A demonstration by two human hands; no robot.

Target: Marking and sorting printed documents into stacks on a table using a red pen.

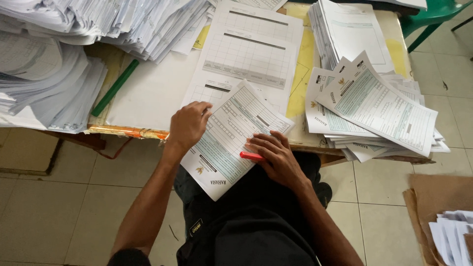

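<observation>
Form (231, 138) lies tilted over desk (148, 98) edge, overhanging lap. Left hand (189, 123) curled loosely on form's upper-left, pinning it. Right hand (276, 157) at form's lower-right, fingers closed round red pen (251, 156). Checking step, likely; next move needs pen tip brought onto form.

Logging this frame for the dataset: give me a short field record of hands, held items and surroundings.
left hand: resting on the upper left edge of the printed form
right hand: pressing on the form, holding a red pen
form position: overhanging the table edge, above the lap
right of hands: fanned stack of forms
left: tall paper piles, green ruler
</observation>
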